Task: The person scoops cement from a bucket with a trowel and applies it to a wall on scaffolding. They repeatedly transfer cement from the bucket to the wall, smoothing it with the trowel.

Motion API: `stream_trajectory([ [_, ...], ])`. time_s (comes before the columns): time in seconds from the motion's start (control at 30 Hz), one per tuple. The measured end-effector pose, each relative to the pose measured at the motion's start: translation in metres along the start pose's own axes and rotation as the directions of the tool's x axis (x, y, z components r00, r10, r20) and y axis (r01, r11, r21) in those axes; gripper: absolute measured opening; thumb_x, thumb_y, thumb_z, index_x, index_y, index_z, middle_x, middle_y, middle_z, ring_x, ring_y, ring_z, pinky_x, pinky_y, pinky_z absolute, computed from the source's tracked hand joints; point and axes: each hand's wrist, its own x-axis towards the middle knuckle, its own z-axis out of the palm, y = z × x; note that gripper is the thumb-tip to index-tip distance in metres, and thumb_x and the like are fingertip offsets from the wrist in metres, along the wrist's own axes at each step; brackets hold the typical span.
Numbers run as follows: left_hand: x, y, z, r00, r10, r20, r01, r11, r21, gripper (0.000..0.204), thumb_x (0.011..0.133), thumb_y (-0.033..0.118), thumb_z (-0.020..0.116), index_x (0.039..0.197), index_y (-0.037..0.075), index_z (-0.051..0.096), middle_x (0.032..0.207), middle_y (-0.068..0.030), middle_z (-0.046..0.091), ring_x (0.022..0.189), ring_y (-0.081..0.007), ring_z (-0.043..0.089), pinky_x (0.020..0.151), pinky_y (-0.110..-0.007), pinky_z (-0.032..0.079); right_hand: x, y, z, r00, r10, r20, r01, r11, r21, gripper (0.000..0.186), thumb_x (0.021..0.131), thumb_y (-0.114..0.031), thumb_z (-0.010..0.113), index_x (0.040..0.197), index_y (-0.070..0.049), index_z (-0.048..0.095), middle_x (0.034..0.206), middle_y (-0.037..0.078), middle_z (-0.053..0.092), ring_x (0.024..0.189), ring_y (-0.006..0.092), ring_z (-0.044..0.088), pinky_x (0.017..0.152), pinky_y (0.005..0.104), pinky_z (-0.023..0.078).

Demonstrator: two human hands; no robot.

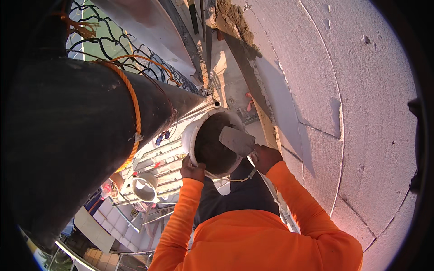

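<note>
In front of me is a white bucket (189, 131) with a dark grey mix, likely mortar, coating its inside. My left hand (193, 170) grips the bucket's near left rim, its fingers closed over the edge. On the right, my right hand (266, 158) is closed around the handle of a trowel (237, 141). The trowel's broad, flat grey blade lies over the bucket's mouth, pointing left. Whether any mix sits on the blade I cannot tell. A bucket handle (242, 179) hangs on the near side by my legs.
A pale block wall (357, 113) with mortar joints rises close on my right. At left a thick dark pipe (90, 108) slants across, wrapped with orange rope (134, 106), beside wire mesh (108, 34). Below is slatted planking (165, 156) with another bucket (144, 187).
</note>
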Motion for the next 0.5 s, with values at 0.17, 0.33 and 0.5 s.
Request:
stream_trajectory([
  [0.17,-0.012,0.020,-0.005,0.979,0.201,0.042,-0.198,0.978,-0.072,0.077,0.070,0.010,0.073,0.143,-0.007,0.055,0.128,-0.0215,0.061,0.113,-0.0280,0.064,0.096,-0.035,0.054,0.060,-0.045,0.028,0.998,0.053,0.047,-0.050,0.997,-0.059,0.030,0.094,-0.019,0.060,0.119,-0.004,0.061,0.106,0.023,0.071,0.093,0.0411,0.072,0.080,0.0513,0.057],
  [0.33,-0.018,0.015,-0.015,0.986,0.135,0.102,-0.116,0.978,-0.173,0.070,0.070,0.010,0.073,0.137,-0.005,0.060,0.117,-0.0169,0.065,0.101,-0.0246,0.066,0.090,-0.034,0.054,0.040,-0.084,0.044,0.987,-0.027,-0.157,0.038,0.997,0.067,0.024,0.097,-0.023,0.060,0.114,-0.007,0.061,0.100,0.020,0.070,0.087,0.0409,0.071,0.075,0.0515,0.057],
  [0.5,-0.015,0.010,-0.022,0.988,0.025,0.153,0.010,0.974,-0.225,0.057,0.071,0.007,0.072,0.126,-0.004,0.065,0.108,-0.0108,0.069,0.094,-0.0202,0.066,0.085,-0.032,0.055,-0.009,-0.070,0.043,0.892,-0.131,-0.432,0.191,0.977,0.098,0.032,0.099,-0.040,0.062,0.108,-0.009,0.060,0.089,0.016,0.069,0.078,0.0410,0.069,0.069,0.0537,0.055],
])
